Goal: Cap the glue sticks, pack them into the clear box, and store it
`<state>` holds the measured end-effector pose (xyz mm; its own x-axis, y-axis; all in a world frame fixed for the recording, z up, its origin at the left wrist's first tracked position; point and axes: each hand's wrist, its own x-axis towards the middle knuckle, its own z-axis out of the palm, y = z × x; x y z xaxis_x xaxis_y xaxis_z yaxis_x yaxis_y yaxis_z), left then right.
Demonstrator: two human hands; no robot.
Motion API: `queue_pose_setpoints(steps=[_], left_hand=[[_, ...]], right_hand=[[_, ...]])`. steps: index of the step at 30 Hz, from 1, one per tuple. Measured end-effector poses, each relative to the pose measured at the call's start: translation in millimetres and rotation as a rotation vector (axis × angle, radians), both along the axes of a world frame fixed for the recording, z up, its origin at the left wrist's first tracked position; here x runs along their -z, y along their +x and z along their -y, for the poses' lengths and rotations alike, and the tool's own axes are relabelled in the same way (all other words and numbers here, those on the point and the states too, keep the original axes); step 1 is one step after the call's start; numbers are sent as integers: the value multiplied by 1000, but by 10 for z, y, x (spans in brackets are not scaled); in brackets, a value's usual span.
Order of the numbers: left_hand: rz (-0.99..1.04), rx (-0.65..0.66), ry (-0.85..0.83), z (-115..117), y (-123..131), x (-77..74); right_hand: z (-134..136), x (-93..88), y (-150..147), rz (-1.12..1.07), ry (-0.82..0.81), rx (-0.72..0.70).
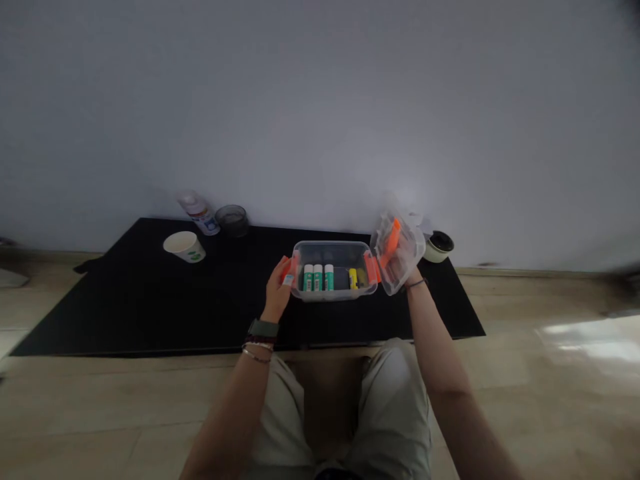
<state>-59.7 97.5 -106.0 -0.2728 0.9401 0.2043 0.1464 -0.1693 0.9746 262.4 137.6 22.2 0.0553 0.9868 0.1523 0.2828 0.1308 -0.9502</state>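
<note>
A clear plastic box (pixel 335 295) with orange clips stands uncovered in front of me, above the black tabletop. Inside it, three green-and-white tubes (pixel 318 279) are upright at the left, and a yellow item (pixel 353 279) is near the right end. My left hand (pixel 278 288) grips the box's left end, its fingers around the orange clip. On the right, my right hand (pixel 406 270) is closed on the clear lid (pixel 391 277), which is tilted up beside the box's right end, its orange clip showing. The lid partly hides the right fingers.
A white paper cup (pixel 185 247) leans at the left of the black table (pixel 125 300). Behind it are a white spray can (pixel 201 215) and a dark glass bowl (pixel 233 221). A pale round container (pixel 439 248) with a dark top sits at the back right, against the wall.
</note>
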Motion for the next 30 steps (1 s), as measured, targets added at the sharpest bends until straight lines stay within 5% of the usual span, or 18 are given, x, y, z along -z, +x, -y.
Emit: queue_pose_setpoints(steps=[8, 18, 30], left_hand=[[-24, 84, 42, -5, 186, 3], [-66, 96, 66, 10, 301, -18], [13, 68, -9, 48, 328, -86]], right_hand=[[11, 20, -184, 173, -48, 25], [149, 74, -401, 532, 207, -121], [232, 152, -653, 875, 146, -197]])
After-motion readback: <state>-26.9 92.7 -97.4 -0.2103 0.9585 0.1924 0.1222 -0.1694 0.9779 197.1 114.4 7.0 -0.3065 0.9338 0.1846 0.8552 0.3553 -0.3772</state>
